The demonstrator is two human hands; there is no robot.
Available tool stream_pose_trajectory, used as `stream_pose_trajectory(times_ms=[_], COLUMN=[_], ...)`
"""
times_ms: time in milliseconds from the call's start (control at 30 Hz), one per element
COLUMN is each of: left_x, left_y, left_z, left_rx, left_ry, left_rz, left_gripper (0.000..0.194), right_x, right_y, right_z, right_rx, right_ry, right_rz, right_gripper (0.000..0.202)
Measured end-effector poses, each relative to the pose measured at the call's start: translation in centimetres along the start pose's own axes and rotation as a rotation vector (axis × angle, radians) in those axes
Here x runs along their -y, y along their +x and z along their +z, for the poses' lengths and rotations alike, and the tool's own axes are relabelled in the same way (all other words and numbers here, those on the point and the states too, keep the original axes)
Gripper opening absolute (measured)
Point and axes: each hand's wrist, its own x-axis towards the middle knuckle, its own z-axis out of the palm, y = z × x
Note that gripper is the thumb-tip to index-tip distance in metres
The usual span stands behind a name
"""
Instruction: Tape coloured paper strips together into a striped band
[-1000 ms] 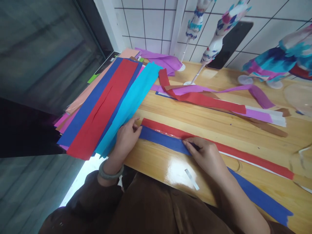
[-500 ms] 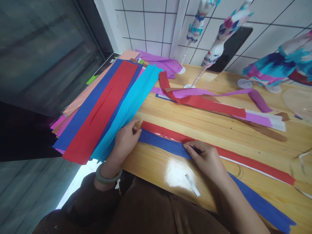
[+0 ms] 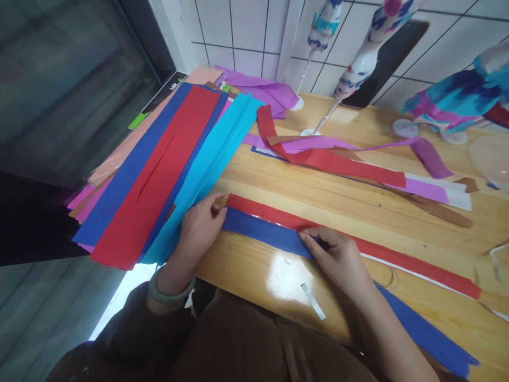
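A long red crepe paper strip (image 3: 413,263) lies across the wooden table, with a white tape-like band (image 3: 382,262) along its near edge. Against that edge, toward the left, runs a blue crepe paper strip (image 3: 262,233); its right part slants away under my right forearm. My left hand (image 3: 202,225) grips the blue strip's left end between thumb and fingers. Further along, my right hand (image 3: 338,254) pinches the blue strip's upper edge at the red strip. Between the hands, a thin shiny line shows where the two colours meet.
Left of my hands lies a pile of crepe paper with a red sheet (image 3: 159,170) and a turquoise sheet (image 3: 210,154). Behind are joined strips (image 3: 342,164), decorated doll-like figures on stands (image 3: 360,69) and a dark phone (image 3: 392,63). A small white scrap (image 3: 313,301) lies near the front edge.
The blue strip now lies closer over the red strip's edge, and the shiny band between my hands has narrowed. Both hands keep their grips; the camera view has shifted slightly.
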Motion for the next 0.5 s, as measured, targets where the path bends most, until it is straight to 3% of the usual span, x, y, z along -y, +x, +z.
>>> stream_pose_trajectory(times_ms=[500], left_x=[-0.04], left_y=[-0.09], left_z=[0.12], left_rx=[-0.002], left_ry=[0.009], left_rz=[0.009], left_gripper=[0.036], right_x=[-0.23], right_y=[0.31], right_z=[0.09], right_rx=[-0.02], right_ry=[-0.022], right_rz=[-0.013], right_gripper=[0.024])
